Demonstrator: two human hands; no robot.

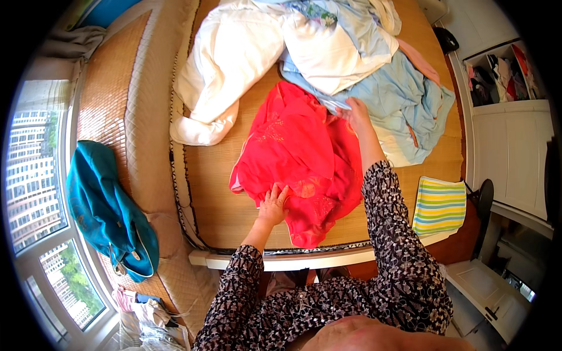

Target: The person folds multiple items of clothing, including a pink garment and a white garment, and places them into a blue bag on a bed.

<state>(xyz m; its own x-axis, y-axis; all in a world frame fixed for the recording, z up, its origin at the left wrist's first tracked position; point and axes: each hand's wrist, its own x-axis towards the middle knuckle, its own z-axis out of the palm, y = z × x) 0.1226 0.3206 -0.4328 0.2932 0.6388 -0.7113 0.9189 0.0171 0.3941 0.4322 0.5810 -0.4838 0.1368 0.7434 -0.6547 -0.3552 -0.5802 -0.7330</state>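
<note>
A rumpled red cloth [303,153] with gold patterning lies on the woven bed mat [219,188]. My left hand [273,206] rests on its lower left part, fingers spread and the palm down. At the upper right edge of the red cloth is my right hand [356,116], close to where it meets a light blue cloth [399,101]. Some of that hand's fingertips are hard to make out, so whether they pinch fabric is unclear. Beyond, a bulky white quilt [239,48] lies in loose folds, partly over the blue cloth.
A folded striped towel [440,205] lies at the bed's right front corner. On the left, a teal bag [103,202] sits on a matted ledge [109,79] by the window. A white cabinet [509,149] with clothes in its shelves stands on the right.
</note>
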